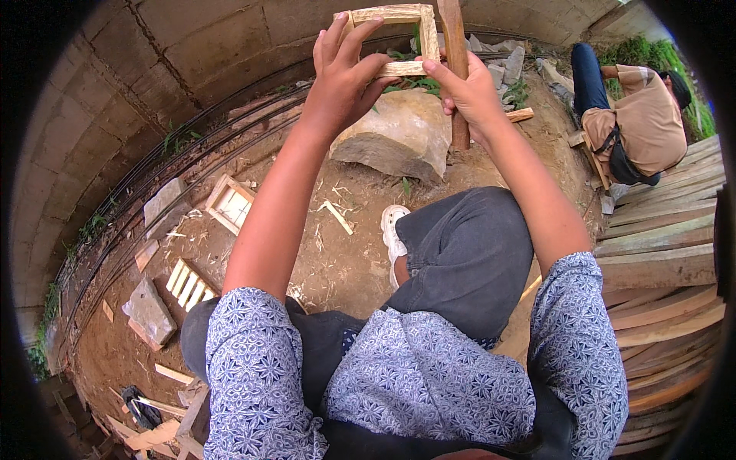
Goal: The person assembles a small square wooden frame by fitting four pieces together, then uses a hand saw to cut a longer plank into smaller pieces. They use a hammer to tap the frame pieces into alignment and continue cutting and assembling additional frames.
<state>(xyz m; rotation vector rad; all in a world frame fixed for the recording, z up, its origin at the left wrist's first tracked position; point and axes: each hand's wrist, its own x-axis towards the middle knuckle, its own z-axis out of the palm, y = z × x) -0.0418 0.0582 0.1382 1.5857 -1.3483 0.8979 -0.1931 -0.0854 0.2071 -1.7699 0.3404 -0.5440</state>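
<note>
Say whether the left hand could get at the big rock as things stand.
Probably yes, if the left hand lets go of the wooden frame it holds; the big rock appears close, its top largely uncovered.

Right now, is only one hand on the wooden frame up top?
No, the left hand is at the left side of the wooden frame and the right hand at its near right corner.

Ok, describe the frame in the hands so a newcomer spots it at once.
Find the big pale boulder near the block wall. Just above it in the picture, the left hand and right hand hold a small rectangular wooden frame. Unlike the slatted wooden pieces on the ground, its middle is open.
</note>
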